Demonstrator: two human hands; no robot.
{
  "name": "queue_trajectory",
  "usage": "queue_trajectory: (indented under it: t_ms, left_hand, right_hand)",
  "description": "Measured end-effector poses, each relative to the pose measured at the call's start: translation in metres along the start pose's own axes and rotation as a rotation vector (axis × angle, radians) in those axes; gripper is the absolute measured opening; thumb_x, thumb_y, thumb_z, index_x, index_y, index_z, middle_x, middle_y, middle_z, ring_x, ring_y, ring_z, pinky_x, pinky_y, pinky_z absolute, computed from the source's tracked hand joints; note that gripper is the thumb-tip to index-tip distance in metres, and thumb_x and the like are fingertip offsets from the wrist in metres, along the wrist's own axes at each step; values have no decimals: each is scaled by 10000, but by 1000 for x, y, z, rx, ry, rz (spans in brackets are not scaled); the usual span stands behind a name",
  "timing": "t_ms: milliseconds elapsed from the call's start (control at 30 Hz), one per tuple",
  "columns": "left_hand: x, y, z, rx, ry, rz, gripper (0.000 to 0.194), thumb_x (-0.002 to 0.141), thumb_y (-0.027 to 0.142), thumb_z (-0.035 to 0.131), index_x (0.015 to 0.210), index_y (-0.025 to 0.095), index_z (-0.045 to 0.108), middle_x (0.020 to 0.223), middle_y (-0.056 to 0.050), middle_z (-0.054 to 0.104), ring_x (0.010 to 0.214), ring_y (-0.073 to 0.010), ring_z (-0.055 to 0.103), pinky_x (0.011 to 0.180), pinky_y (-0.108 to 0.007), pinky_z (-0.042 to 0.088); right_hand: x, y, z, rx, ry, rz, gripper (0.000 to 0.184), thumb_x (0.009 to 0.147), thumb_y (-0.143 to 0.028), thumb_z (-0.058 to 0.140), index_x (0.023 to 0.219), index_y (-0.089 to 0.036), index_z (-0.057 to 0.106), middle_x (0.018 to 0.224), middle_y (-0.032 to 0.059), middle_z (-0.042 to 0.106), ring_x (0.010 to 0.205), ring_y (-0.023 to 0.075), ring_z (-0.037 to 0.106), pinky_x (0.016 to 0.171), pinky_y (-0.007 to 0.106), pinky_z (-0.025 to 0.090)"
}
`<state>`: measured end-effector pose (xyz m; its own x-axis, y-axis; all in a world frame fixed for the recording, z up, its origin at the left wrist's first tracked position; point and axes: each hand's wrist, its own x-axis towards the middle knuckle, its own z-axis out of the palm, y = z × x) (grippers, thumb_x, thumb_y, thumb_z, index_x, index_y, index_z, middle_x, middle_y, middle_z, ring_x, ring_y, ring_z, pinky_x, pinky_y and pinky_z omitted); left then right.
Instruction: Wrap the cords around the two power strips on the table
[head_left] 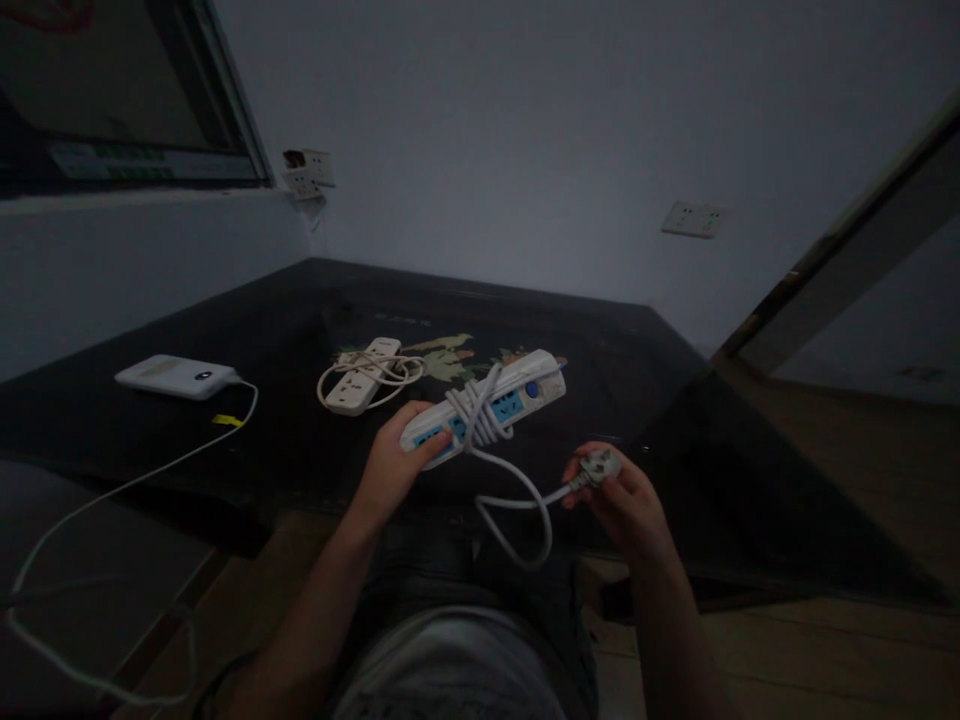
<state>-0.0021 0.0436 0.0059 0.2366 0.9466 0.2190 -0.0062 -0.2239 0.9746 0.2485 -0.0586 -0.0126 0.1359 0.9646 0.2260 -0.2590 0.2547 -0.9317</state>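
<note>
My left hand (pixel 401 455) grips the left end of a white power strip (pixel 551 378) with blue sockets and a round blue switch, its thumb on the top face. White cable (pixel 480 408) is wound several times round the strip's middle. A loose length of the cable hangs in a loop and runs right to the plug (pixel 600 466). Closed round that plug are the fingers of my right hand (pixel 626 505), with the prongs turned up. Behind my left hand, a second white power strip (pixel 350 391) lies on the dark table (pixel 262 310), its own cord coiled over it.
On the table's left lies a white power bank (pixel 176 376), with a white cable (pixel 142 478) trailing off the front edge past a small yellow tag (pixel 228 420). Wall sockets (pixel 694 219) sit above the table's back edge, and more sockets (pixel 306 172) are in the left corner.
</note>
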Motion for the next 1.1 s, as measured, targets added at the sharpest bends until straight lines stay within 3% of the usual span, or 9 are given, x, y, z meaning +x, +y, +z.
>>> queue_trajectory:
  t_ms: [133, 233, 367, 533, 633, 733, 867, 1000, 1100]
  left_hand:
    - [3, -2, 4, 218, -14, 27, 252, 720, 361, 687, 866, 173, 606, 784, 5, 617, 734, -170, 570, 675, -246, 444]
    - [-1, -9, 3, 254, -104, 7, 261, 733, 379, 680, 879, 172, 618, 807, -4, 634, 751, -176, 583, 687, -251, 451]
    - [-9, -18, -2, 206, -271, -51, 299, 736, 405, 687, 898, 165, 616, 808, -10, 634, 729, -168, 581, 653, -242, 449]
    - [-16, -18, -5, 83, -454, -149, 321, 711, 423, 707, 870, 162, 605, 790, -3, 604, 706, -155, 560, 614, -227, 431]
    - [-20, -14, -7, 33, -488, -170, 341, 689, 426, 721, 864, 159, 603, 752, 8, 572, 671, -139, 528, 588, -215, 411]
    - [-22, -9, -11, -28, -453, -154, 388, 653, 454, 736, 863, 155, 606, 730, 6, 560, 639, -135, 508, 556, -211, 393]
    - [-15, -1, -14, -136, -299, -62, 424, 652, 452, 736, 939, 164, 615, 814, -18, 611, 698, -159, 549, 609, -226, 423]
    - [2, 6, -10, -45, -113, 33, 367, 676, 422, 725, 922, 170, 622, 818, -10, 622, 742, -170, 561, 664, -237, 438]
    - [13, 7, -6, 76, -39, 55, 331, 682, 417, 711, 875, 165, 617, 791, -8, 618, 730, -174, 563, 664, -244, 438]
  right_hand:
    - [-6, -4, 7, 90, 29, -97, 360, 742, -499, 694, 969, -226, 636, 745, 28, 639, 531, 139, 592, 474, 260, 526]
    - [-2, -15, 6, 103, 204, -241, 309, 787, -510, 647, 987, -274, 641, 791, 18, 633, 570, 124, 588, 515, 246, 533]
    - [16, -31, 1, 118, 387, -382, 279, 797, -485, 654, 1001, -295, 641, 951, 17, 643, 766, 130, 635, 668, 253, 562]
    - [37, -31, 3, 77, 419, -520, 270, 754, -344, 734, 987, -265, 622, 960, -7, 649, 848, 131, 653, 821, 314, 548]
    - [39, -20, 6, -12, 423, -494, 231, 780, -258, 707, 992, -245, 614, 948, -1, 663, 881, 151, 665, 852, 357, 542]
    - [33, -8, 6, -131, 371, -347, 247, 785, -261, 696, 1015, -234, 614, 955, 22, 683, 837, 170, 678, 816, 360, 553]
    - [23, -1, 4, -219, 247, -182, 329, 718, -326, 749, 1012, -231, 637, 927, 27, 699, 797, 190, 678, 720, 300, 557]
    - [15, -4, 4, -122, 138, -76, 331, 752, -404, 715, 1017, -232, 619, 857, 25, 698, 641, 170, 666, 641, 308, 562]
    - [11, -9, 6, -30, 109, -103, 318, 774, -436, 691, 997, -219, 623, 811, 32, 680, 598, 155, 643, 585, 291, 555]
